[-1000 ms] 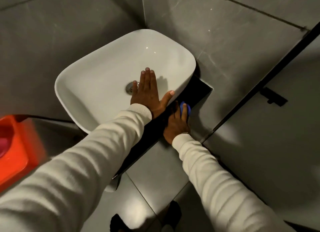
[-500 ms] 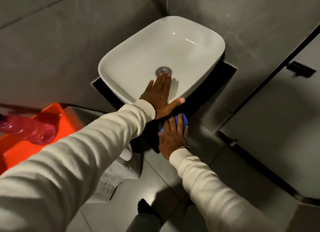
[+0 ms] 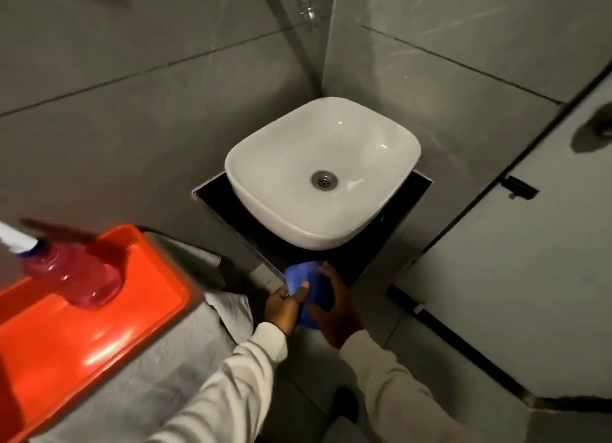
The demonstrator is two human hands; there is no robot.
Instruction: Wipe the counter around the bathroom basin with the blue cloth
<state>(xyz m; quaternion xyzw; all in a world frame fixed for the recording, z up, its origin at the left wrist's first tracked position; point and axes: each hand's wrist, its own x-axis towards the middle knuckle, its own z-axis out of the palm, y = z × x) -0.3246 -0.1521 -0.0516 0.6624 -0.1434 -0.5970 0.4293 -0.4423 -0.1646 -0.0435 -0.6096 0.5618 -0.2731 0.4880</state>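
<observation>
A white basin (image 3: 324, 151) with a metal drain stands on a small black counter (image 3: 410, 190) in the corner of grey tiled walls. The blue cloth (image 3: 303, 273) hangs just in front of the counter's near corner, off the surface. My left hand (image 3: 284, 305) pinches the cloth's left edge between thumb and fingers. My right hand (image 3: 334, 305) wraps around the cloth's right side. Both hands are below and in front of the basin, with cream sleeves reaching back toward me.
An orange tub (image 3: 86, 323) with a pink spray bottle (image 3: 69, 277) in it sits at the left, on a grey surface with a white cloth (image 3: 231, 306) beside it. A tap (image 3: 303, 1) juts out above the basin. A white partition door (image 3: 516, 277) stands to the right.
My left hand came off the basin's rim and joined the right on the cloth. The cloth left the counter, and both hands drew back toward me as the view pulled away.
</observation>
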